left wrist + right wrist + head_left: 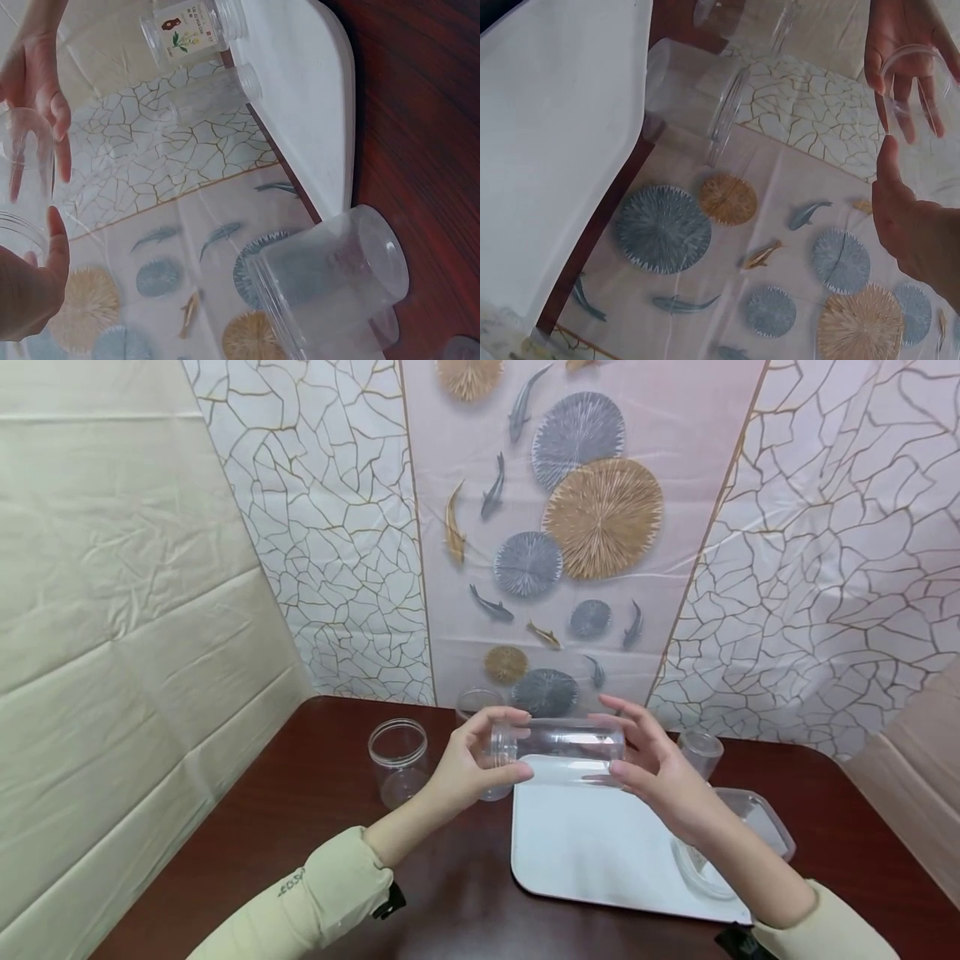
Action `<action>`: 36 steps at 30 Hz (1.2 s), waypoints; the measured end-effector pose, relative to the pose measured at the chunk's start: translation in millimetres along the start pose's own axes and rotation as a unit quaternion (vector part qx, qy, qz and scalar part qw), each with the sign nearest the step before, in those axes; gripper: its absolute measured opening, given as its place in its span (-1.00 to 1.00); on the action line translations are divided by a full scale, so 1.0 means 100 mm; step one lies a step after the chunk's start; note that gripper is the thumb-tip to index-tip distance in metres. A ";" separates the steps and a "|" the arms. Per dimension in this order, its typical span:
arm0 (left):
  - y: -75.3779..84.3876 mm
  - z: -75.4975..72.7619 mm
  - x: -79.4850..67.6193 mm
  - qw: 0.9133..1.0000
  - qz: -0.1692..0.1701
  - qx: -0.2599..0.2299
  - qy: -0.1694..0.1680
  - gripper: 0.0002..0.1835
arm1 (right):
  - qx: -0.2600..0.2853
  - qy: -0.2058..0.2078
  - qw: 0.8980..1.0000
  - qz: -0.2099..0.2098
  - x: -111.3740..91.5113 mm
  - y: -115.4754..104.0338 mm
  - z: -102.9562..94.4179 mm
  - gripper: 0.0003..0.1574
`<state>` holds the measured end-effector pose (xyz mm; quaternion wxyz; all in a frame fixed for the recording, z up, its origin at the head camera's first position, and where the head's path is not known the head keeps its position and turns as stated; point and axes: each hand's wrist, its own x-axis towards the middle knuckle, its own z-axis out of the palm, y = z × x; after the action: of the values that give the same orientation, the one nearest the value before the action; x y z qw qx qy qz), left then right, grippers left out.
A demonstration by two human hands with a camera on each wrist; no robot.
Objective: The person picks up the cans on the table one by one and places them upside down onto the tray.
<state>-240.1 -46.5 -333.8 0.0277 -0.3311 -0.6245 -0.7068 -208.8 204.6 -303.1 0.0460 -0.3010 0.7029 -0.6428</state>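
Both hands hold a clear, empty jar [562,739] sideways in the air above the tray's back edge. At its threaded mouth, facing left, my left hand [459,768] grips it between thumb and fingers. My right hand [671,781] holds the base end, thumb in front and fingers behind, with one finger raised off the wall. Through the clear wall in the left wrist view, the held jar [26,169] shows nothing inside. No lid is visible on the mouth.
A wide clear jar [399,764] stands at the left; another clear jar [480,697] is partly behind my left hand. On the right, a white tray [585,852] bears a labelled jar [191,30] lying down, partly under my forearm. A smaller jar [701,747] stands behind.
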 end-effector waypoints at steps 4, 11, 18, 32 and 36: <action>0.02 0.06 -0.01 1.000 -0.003 -0.015 -0.008 -0.29 | 0.000 -0.008 1.000 -0.022 0.01 0.01 0.06 -0.15; 0.09 0.12 -0.05 1.000 -0.008 0.000 -0.011 -0.38 | 0.008 0.010 0.999 -0.032 0.01 0.03 0.10 -0.32; 0.09 0.09 -0.07 1.000 -0.010 0.010 -0.027 -0.37 | 0.020 0.006 0.999 -0.046 0.00 0.04 0.10 -0.33; 0.15 0.03 -0.14 0.998 0.003 0.042 -0.039 -0.37 | 0.002 -0.007 0.999 -0.045 -0.02 0.01 0.10 -0.35; 0.16 0.02 -0.16 0.998 0.015 0.058 -0.034 -0.37 | -0.021 -0.014 0.998 -0.056 -0.02 0.00 0.10 -0.35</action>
<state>-220.0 -54.4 -328.0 0.0364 -0.3620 -0.6599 -0.6574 -202.4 196.5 -305.9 0.0130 -0.3499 0.6975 -0.6253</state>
